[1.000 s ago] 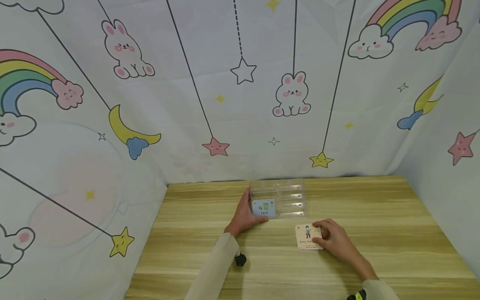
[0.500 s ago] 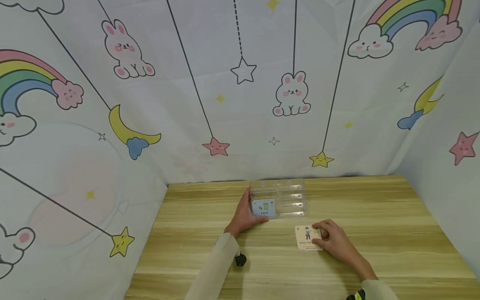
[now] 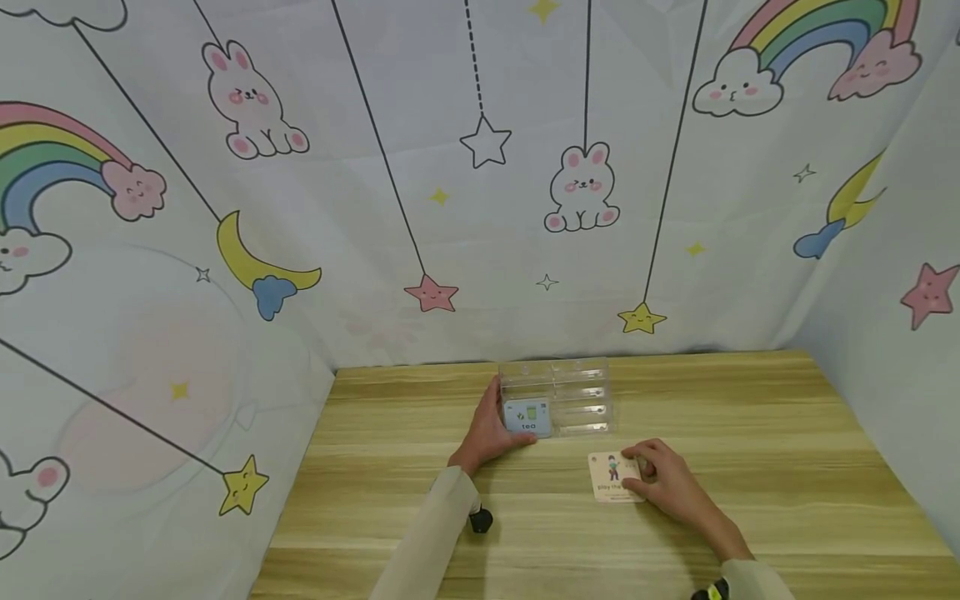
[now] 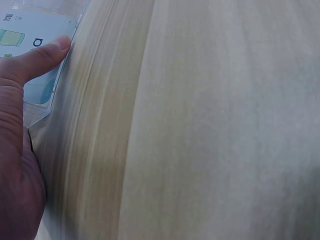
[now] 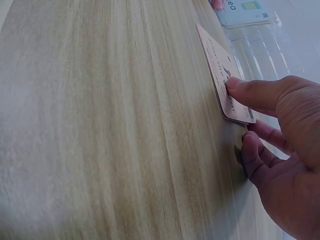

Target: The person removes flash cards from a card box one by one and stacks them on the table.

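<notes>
In the head view, my left hand (image 3: 487, 432) grips the left end of a clear plastic case (image 3: 581, 408), fingers along its side and thumb on its front edge. Blue cards lie in the case's front left compartment, with a "tea" card (image 3: 528, 418) on top. To the right and nearer me, my right hand (image 3: 670, 483) pinches the right edge of a small stack of pale pink picture cards (image 3: 611, 477). The right wrist view shows the thumb on top of the pink cards (image 5: 219, 70) and fingers beneath, with the stack tilted above the table.
The wood-grain table (image 3: 420, 392) ends at the back against a white cloth (image 3: 375, 208) printed with rabbits, stars and rainbows. More of this cloth hangs on the left and right. The case's other compartments hold no cards.
The pink cards and my right hand have shifted very slightly left. My left hand and the case have stayed in place.
</notes>
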The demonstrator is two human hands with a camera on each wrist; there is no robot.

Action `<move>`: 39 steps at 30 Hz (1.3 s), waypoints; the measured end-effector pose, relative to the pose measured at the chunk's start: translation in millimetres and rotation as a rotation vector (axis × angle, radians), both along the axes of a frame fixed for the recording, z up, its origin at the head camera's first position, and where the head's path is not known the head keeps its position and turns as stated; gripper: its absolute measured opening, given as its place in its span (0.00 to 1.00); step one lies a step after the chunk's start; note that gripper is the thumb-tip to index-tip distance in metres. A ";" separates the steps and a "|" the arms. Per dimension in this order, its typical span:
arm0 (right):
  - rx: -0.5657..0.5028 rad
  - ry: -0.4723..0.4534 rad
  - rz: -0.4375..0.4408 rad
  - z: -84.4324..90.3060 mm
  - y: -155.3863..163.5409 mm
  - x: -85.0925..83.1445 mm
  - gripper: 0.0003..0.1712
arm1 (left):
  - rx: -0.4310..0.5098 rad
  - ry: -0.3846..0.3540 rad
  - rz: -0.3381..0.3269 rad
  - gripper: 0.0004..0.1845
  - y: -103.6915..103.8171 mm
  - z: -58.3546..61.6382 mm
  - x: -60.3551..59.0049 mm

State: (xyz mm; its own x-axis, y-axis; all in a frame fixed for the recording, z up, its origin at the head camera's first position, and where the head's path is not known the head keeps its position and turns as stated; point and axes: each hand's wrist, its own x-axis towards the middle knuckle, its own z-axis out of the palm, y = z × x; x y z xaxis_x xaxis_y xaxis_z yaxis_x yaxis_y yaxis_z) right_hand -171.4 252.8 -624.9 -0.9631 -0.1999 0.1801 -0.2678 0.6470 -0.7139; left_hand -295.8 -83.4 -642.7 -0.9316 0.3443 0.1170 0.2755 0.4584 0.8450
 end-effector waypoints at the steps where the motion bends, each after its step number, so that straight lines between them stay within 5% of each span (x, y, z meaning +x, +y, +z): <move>1: 0.004 0.000 -0.001 0.0 -0.2 -0.3 0.22 | -0.003 -0.007 0.002 0.70 -0.1 0.6 0.0; 27: 0.044 -0.033 -0.004 7.2 -4.2 -2.2 0.24 | -0.003 -0.001 0.004 0.72 -1.1 0.8 0.1; 39: 0.027 0.000 0.053 23.6 -20.0 -25.5 0.24 | -0.008 -0.012 0.017 0.72 0.1 2.6 -0.3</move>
